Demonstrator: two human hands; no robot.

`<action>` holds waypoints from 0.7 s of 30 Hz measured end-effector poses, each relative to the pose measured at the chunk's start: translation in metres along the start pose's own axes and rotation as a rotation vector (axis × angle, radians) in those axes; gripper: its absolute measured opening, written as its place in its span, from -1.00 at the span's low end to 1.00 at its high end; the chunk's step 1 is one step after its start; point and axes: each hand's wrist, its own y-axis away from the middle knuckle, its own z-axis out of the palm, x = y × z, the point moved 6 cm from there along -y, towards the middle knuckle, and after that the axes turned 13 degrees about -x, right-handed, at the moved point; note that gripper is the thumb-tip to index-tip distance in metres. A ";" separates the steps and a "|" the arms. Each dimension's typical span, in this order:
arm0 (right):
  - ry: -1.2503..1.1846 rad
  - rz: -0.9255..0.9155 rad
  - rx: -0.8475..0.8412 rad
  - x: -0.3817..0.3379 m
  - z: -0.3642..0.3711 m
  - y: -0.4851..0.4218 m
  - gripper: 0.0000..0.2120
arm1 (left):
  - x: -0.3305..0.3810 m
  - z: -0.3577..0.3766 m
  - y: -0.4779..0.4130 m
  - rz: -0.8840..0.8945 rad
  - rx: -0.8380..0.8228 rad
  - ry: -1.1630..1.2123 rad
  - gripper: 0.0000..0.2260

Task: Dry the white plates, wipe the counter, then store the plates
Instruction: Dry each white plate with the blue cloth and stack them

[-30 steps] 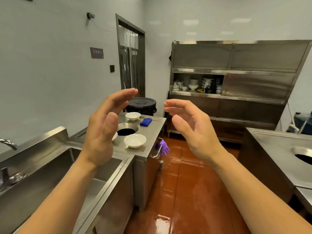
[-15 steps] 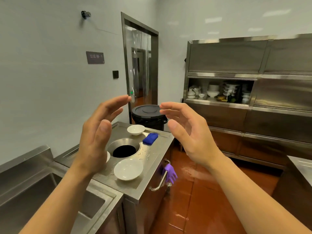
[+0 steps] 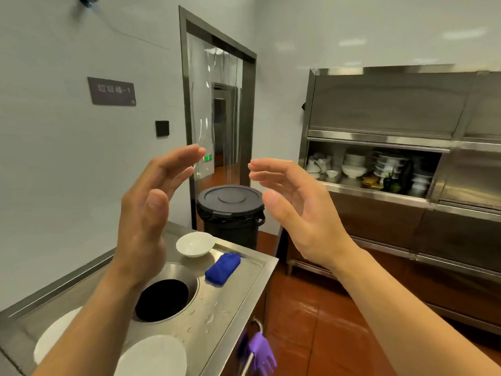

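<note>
Below and ahead of both raised, empty, open hands, the blue cloth [image 3: 222, 268] lay long-axis away, nearer the left hand [image 3: 146, 213] than the right hand [image 3: 298, 213].

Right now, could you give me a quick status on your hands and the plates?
Left hand and right hand open, raised, empty. Three white plates on the wet counter, untouched. Blue cloth beside the far plate. Nothing blocking.
</note>
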 end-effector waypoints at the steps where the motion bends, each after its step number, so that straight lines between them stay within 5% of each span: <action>1: -0.007 0.000 0.000 0.017 -0.005 -0.008 -0.48 | -0.015 0.006 -0.010 -0.012 -0.006 -0.002 -0.43; 14: -0.262 -0.097 -0.199 0.269 -0.053 -0.110 -0.49 | -0.213 0.086 -0.083 -0.212 0.151 -0.153 -0.43; 21: -0.479 -0.133 -0.379 0.368 -0.018 -0.146 -0.57 | -0.291 0.106 -0.070 -0.384 0.266 -0.232 -0.40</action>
